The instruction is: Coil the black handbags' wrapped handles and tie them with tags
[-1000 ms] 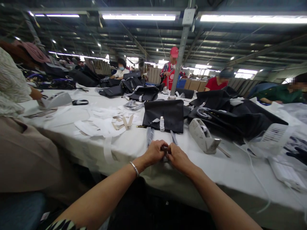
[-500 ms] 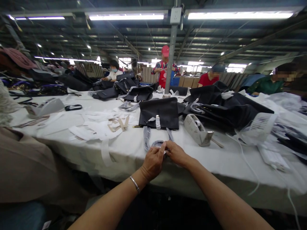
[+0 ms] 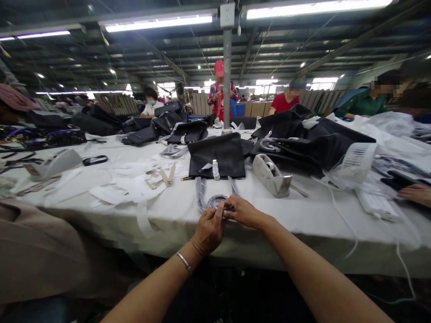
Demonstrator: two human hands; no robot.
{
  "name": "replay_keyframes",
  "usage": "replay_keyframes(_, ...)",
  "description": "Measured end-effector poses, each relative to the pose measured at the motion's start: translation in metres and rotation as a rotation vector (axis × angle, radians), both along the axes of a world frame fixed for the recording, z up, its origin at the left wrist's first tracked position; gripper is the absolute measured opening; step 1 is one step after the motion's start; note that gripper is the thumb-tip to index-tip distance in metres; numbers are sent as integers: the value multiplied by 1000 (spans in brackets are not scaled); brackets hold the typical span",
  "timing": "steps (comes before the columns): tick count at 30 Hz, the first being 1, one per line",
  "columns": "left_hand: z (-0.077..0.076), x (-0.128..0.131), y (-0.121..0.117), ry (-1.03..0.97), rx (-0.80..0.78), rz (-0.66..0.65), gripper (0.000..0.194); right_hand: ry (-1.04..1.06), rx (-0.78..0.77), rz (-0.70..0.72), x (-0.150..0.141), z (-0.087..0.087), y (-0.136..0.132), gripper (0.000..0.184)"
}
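Observation:
A black bag lies on the white-covered table, its clasp wrapped in white material. From its near edge runs a strap in clear plastic wrap, coiled close to the table's front edge. My left hand, with a silver bangle at the wrist, has thumb and fingers closed on the near side of the coil. Pressed against it, my right hand pinches the same wrapped strap from the right. The fingertips meet and cover what lies between them.
A tape dispenser stands right of the bag. Paper scraps lie to the left. More black bags are piled behind. At right are a white power strip with cords and a co-worker's hand. A post rises behind.
The whole view has shifted, so things appear further left. Both hands stay together at the coiled strap, fingers moving only slightly. A co-worker's hand has come into view at the right edge.

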State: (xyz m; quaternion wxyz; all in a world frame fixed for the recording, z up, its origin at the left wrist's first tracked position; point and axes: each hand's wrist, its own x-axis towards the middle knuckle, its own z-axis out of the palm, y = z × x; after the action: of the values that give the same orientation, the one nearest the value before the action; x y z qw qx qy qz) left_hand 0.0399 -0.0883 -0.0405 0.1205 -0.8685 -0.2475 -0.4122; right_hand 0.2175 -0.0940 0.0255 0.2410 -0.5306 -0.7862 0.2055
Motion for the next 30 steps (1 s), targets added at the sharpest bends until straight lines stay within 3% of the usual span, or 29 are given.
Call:
replay_keyframes(4,14,-5,-5,46,-141,-3,61,-82,35,-34,-4,-4,0,17)
replay_keyframes(9,38,-8,9,91,-287,115,20,-170,72,-46,-6,-11,-2,20)
replay_keyframes(11,42,-9,16,136,-329,135,14,-163,89,-63,-4,-14,-4,23)
replay_keyframes(17,32,-15,30,174,-371,100,26,-96,142,-69,-3,-20,-10,26)
replay_keyframes(22,27,-17,43,180,-413,-10,26,-109,142,-33,-5,-19,-16,34)
replay_keyframes(24,26,-17,47,188,-423,-47,26,-57,131,24,6,-10,-17,41)
replay_keyframes(26,24,-18,50,196,-438,-77,25,45,178,-32,32,9,-15,39)
replay_keyframes(28,21,-19,52,196,-458,-101,23,132,289,-276,71,36,-9,28)
replay_keyframes(30,17,-20,54,182,-465,-117,22,148,351,-620,116,65,-2,22)
